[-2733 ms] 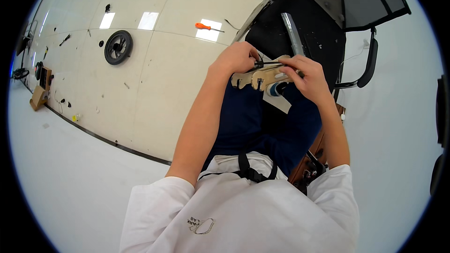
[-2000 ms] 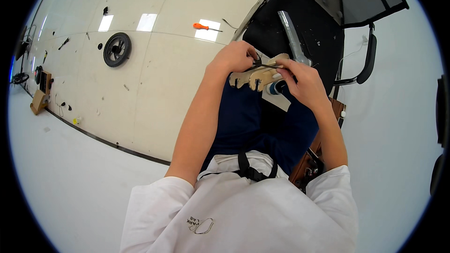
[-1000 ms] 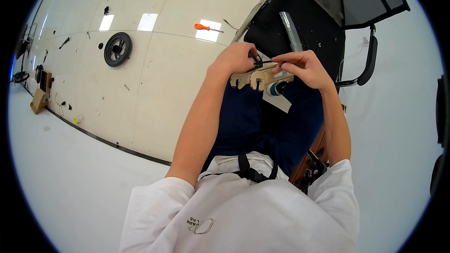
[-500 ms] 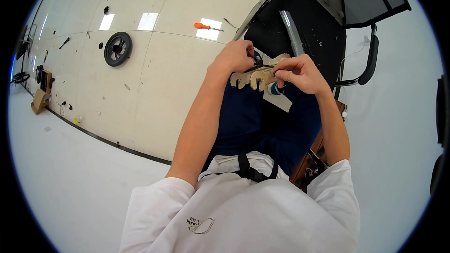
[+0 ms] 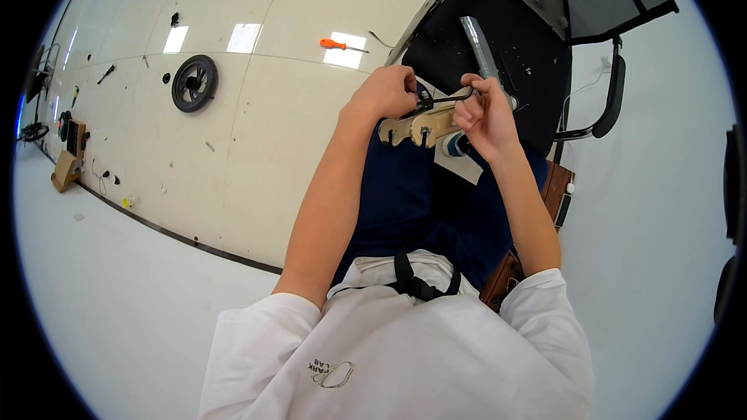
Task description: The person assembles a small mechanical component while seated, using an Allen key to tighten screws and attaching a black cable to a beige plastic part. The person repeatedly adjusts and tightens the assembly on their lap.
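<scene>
Bent black metal rod (image 5: 453, 99), pinched in the right hand (image 5: 488, 113), likely needs steadying by the left hand (image 5: 385, 95), its hold hidden.

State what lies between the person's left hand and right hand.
In the head view, a black L-shaped hex key lies between the left hand and right hand, with a beige slotted part below it in the picture.

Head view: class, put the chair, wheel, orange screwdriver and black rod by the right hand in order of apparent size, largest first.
1. Chair
2. Wheel
Not ranked: screwdriver and rod; they look alike in length, and the rod seems nearer the camera.
</scene>
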{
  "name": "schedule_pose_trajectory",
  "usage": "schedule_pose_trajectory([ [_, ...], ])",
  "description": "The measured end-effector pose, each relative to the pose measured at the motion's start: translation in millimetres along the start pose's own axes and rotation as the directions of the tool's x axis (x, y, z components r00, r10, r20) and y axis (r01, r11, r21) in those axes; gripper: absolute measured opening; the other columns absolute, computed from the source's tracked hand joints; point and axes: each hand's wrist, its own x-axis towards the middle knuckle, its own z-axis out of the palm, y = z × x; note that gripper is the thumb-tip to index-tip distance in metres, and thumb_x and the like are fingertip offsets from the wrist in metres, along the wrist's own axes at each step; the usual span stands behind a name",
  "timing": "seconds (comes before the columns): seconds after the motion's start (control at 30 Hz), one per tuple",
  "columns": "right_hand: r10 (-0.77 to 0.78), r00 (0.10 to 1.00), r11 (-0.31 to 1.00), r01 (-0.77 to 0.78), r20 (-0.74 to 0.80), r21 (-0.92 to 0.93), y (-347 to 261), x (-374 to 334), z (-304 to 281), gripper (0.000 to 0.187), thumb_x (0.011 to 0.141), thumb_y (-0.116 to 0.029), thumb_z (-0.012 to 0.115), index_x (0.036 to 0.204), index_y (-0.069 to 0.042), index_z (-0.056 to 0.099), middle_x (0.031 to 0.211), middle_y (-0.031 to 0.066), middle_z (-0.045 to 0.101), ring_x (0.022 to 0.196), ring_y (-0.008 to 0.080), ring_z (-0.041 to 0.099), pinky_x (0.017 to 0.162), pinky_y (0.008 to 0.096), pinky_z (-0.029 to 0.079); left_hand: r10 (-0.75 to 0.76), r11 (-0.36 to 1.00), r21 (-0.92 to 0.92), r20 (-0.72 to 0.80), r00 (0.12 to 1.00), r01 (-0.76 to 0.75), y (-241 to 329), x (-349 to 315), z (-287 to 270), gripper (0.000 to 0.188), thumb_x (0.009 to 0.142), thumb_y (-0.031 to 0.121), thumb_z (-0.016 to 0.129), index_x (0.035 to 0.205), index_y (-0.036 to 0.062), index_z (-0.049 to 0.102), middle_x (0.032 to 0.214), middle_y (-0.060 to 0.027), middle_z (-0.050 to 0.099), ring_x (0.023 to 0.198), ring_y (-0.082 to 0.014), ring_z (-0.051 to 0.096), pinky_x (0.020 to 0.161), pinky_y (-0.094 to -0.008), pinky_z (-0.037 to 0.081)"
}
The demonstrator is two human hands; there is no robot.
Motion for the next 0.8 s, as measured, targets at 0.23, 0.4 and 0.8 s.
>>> schedule_pose_trajectory([
  [0.23,-0.332,0.936,0.818,0.347,0.118,-0.459,11.4,-11.1,-8.7,0.013,0.095,-0.009,0.058,0.105,-0.001,0.058,0.072,0.0082,0.062,0.069,0.0191,0.062,0.068,0.0319,0.051,0.011,1.000,-0.009,0.002,1.000,-0.011,-0.3,1.0,0.8,0.019,0.073,0.008,0.063,0.090,0.0034,0.070,0.089,-0.0156,0.073,0.088,-0.0313,0.070,0.078,-0.0386,0.056],
  [0.4,-0.422,0.829,0.185,0.475,0.367,-0.860,3.7,-27.4,-5.4,0.020,0.092,-0.004,0.068,0.111,-0.002,0.069,0.087,0.0082,0.068,0.081,0.0199,0.068,0.074,0.0317,0.054,-0.015,0.999,-0.033,0.000,1.000,0.015,-3.1,0.7,2.6,0.019,0.073,0.008,0.063,0.091,0.0040,0.070,0.090,-0.0158,0.073,0.088,-0.0314,0.070,0.079,-0.0391,0.056],
  [0.8,-0.450,0.733,-0.160,0.495,0.509,-0.854,-15.9,-29.1,7.8,0.017,0.086,-0.009,0.077,0.103,-0.006,0.078,0.085,0.0054,0.058,0.071,0.0174,0.060,0.063,0.0300,0.050,-0.037,0.999,0.004,0.001,0.999,0.037,-1.2,0.0,1.3,0.019,0.075,0.009,0.064,0.092,0.0042,0.071,0.091,-0.0160,0.073,0.088,-0.0315,0.070,0.080,-0.0387,0.056],
])
